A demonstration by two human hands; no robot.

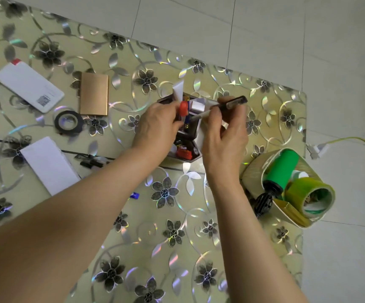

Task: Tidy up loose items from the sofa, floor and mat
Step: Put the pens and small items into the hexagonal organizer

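Note:
A compartmented desk organiser [190, 149] stands on the floral mat [164, 248], holding a white tube, small white boxes and red items. My right hand [224, 136] pinches a black pen [232, 103] above the organiser's top compartments. My left hand [157, 127] holds the organiser's left side, its fingers beside a red-capped item [183, 108]. Loose on the mat lie a white power bank [29, 86], a copper-coloured power bank [94, 94], a black tape roll [68, 123], a white paper [50, 165] and black pens [92, 164].
A woven basket [253, 173] lies on its side at the mat's right edge with a green roll [283, 169] and yellow-green tape [312, 195] in it. A white plug with a yellowish cable [317, 148] lies on the tiled floor. A small blue clip [134, 195] sits near my left forearm.

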